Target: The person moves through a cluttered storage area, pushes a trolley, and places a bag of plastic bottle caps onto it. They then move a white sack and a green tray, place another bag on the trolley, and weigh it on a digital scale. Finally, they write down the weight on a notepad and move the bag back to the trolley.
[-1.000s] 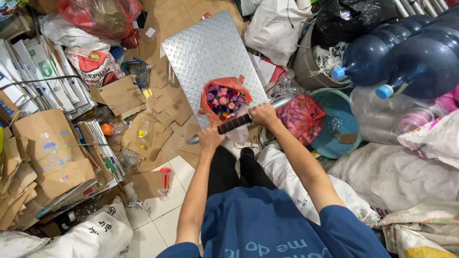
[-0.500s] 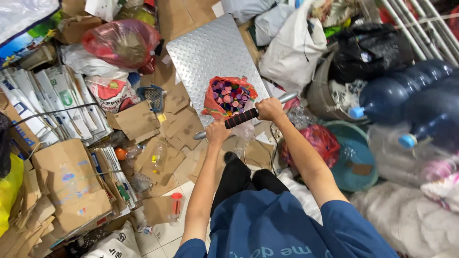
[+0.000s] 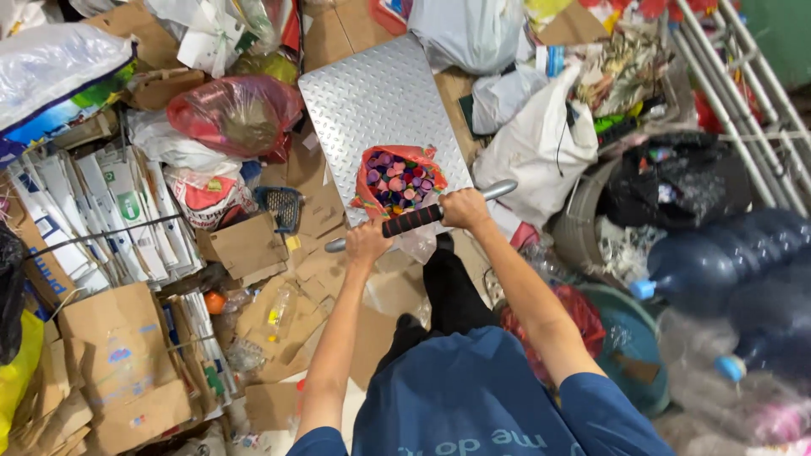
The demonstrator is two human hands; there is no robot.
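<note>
Seen from above, a person's left hand point(image 3: 367, 242) and right hand point(image 3: 464, 208) are both closed tight around a silver metal handlebar with a black foam grip point(image 3: 412, 219), the left near its lower end and the right near its upper end. Just beyond the bar, a red plastic bag of pink and purple bottle caps point(image 3: 399, 181) sits on a silver diamond-patterned metal platform point(image 3: 372, 97), among flattened brown cardboard point(image 3: 110, 371), a red bag point(image 3: 236, 114) and large blue water bottles point(image 3: 726, 262).

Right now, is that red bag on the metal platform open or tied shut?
Open: the red bag gapes, showing colourful caps inside.
</note>
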